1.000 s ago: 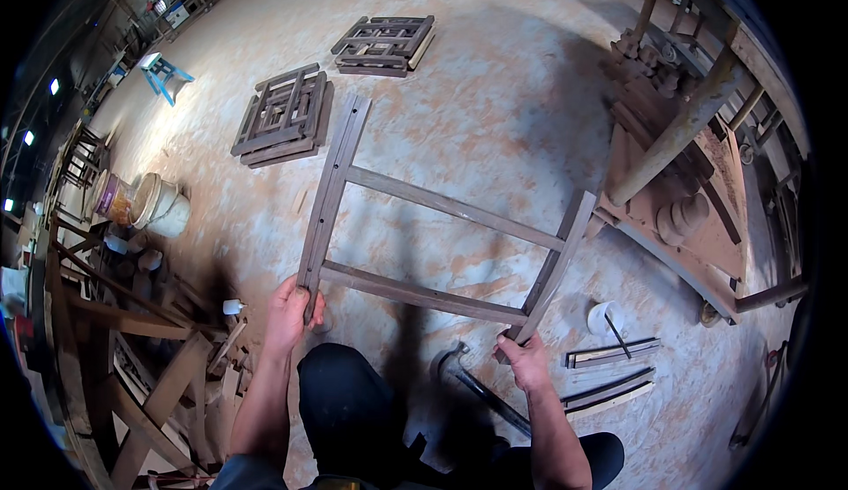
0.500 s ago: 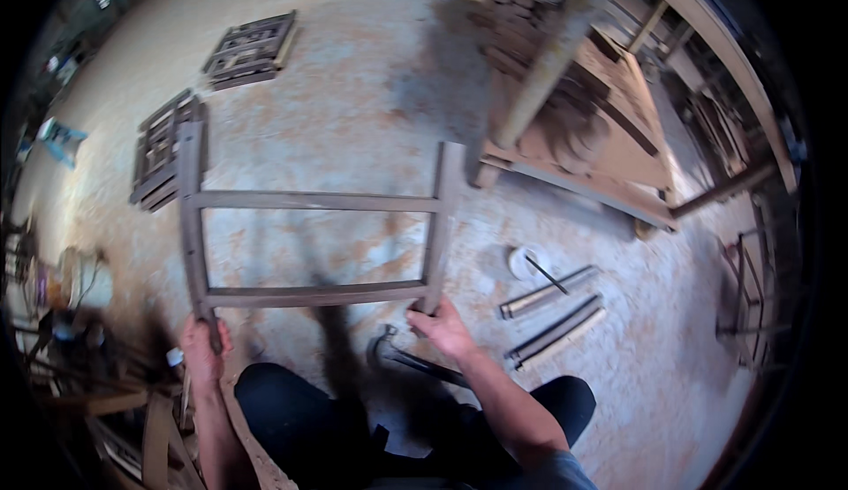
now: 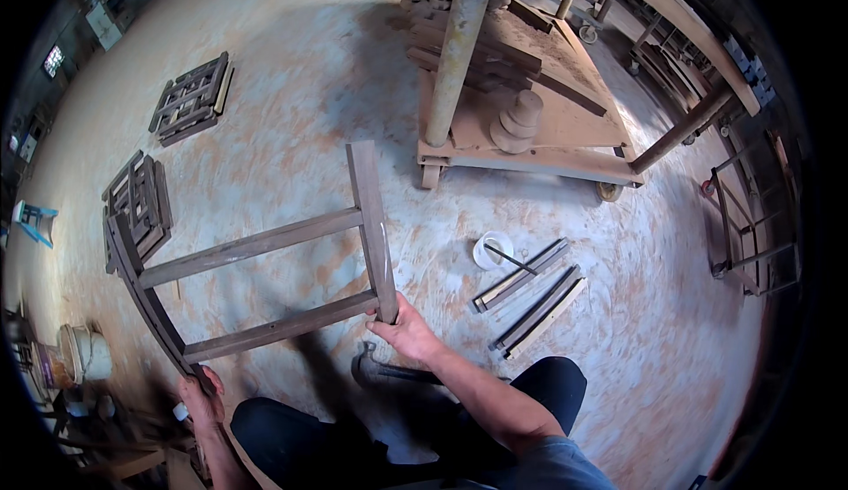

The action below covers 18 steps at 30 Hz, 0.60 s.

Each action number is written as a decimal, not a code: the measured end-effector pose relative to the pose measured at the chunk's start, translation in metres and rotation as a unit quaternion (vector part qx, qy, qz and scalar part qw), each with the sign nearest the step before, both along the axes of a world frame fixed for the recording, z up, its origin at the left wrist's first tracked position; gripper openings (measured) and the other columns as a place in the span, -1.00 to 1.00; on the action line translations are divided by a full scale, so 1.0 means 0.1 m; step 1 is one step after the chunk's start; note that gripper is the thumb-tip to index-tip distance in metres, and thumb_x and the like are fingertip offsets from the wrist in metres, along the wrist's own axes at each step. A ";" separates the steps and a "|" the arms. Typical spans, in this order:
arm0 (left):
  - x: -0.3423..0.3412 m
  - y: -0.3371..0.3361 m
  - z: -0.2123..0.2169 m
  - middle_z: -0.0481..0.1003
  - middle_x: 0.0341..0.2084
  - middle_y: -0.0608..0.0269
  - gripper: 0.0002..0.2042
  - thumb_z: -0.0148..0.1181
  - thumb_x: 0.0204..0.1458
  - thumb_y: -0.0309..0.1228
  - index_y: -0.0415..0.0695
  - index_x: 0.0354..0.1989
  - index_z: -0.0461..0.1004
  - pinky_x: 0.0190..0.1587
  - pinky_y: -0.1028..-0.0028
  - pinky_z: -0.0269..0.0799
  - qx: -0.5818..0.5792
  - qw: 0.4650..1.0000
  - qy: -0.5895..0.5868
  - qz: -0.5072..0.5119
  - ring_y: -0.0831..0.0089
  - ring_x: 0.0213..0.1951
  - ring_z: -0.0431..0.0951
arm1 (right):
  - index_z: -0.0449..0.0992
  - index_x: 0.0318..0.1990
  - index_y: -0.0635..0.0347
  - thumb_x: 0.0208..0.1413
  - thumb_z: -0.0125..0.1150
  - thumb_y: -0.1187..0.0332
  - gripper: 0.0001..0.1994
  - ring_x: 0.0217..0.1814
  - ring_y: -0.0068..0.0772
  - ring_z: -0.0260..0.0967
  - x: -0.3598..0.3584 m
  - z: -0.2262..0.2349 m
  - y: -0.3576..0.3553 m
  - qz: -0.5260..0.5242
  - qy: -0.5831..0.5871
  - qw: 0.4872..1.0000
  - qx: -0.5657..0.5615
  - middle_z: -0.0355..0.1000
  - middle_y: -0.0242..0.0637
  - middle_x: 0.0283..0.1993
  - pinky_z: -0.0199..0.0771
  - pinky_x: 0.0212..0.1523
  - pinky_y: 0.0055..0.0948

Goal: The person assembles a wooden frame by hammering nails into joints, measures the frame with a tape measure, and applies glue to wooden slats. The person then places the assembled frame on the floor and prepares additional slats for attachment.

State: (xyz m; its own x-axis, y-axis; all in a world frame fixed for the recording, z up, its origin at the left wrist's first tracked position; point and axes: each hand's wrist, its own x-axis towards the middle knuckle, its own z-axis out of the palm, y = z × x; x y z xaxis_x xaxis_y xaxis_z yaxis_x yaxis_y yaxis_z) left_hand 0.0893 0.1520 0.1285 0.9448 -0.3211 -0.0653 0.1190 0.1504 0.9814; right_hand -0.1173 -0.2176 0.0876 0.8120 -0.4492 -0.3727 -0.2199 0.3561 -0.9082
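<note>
Both my hands hold up a dark wooden frame point(image 3: 283, 321) made of two uprights joined by two crossbars. My left hand point(image 3: 203, 398) is closed round the lower end of the left upright, which curves. At the foot of the right upright, my right hand point(image 3: 405, 331) grips with the thumb on the near side. The frame is tilted, its right side higher than its left. Below it, a claw hammer point(image 3: 395, 372) lies on the floor close to my right forearm, its handle partly hidden by that arm.
Right of the frame stand a white tub point(image 3: 488, 251) with a dark stick across it and some wooden strips point(image 3: 541, 311). Stacked wooden frames point(image 3: 192, 99) lie at the left. A wheeled wooden platform point(image 3: 548, 161) is ahead right, and a bucket point(image 3: 86, 353) at left.
The frame has swung from nearly level to tilted, its left side lowered and nearer me. My view has turned rightward, so the surroundings sit farther left. Both hands keep their grip.
</note>
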 end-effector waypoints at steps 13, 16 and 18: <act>0.09 0.03 -0.05 0.43 -0.54 0.23 -0.66 0.03 0.25 -0.09 -0.17 -0.27 0.36 -0.60 0.54 0.35 0.024 0.999 0.037 0.014 0.49 -0.61 0.42 | 0.25 0.03 0.30 0.11 0.24 0.42 -0.61 -0.31 -0.50 0.38 0.03 0.12 -0.03 0.002 0.025 0.999 0.040 0.39 -0.24 -0.16 0.48 -0.32 -0.45; 0.27 0.00 -0.03 0.43 -0.55 0.24 -0.72 -0.10 0.31 -0.20 -0.15 -0.32 0.35 -0.64 0.54 0.32 0.110 0.988 0.106 0.016 0.53 -0.68 0.38 | 0.27 -0.05 0.34 0.11 0.24 0.39 -0.65 -0.48 -0.52 0.36 0.00 0.02 0.03 -0.004 0.060 0.995 0.078 0.39 -0.24 -0.33 0.43 -0.55 -0.49; 0.34 -0.16 0.01 0.44 -0.56 0.26 -0.72 -0.08 0.30 -0.19 -0.15 -0.33 0.36 -0.67 0.55 0.31 0.189 0.973 0.134 0.017 0.55 -0.67 0.39 | 0.29 -0.10 0.37 0.11 0.24 0.37 -0.68 -0.54 -0.52 0.34 -0.03 -0.02 0.03 0.001 0.104 0.990 0.098 0.37 -0.27 -0.45 0.39 -0.64 -0.50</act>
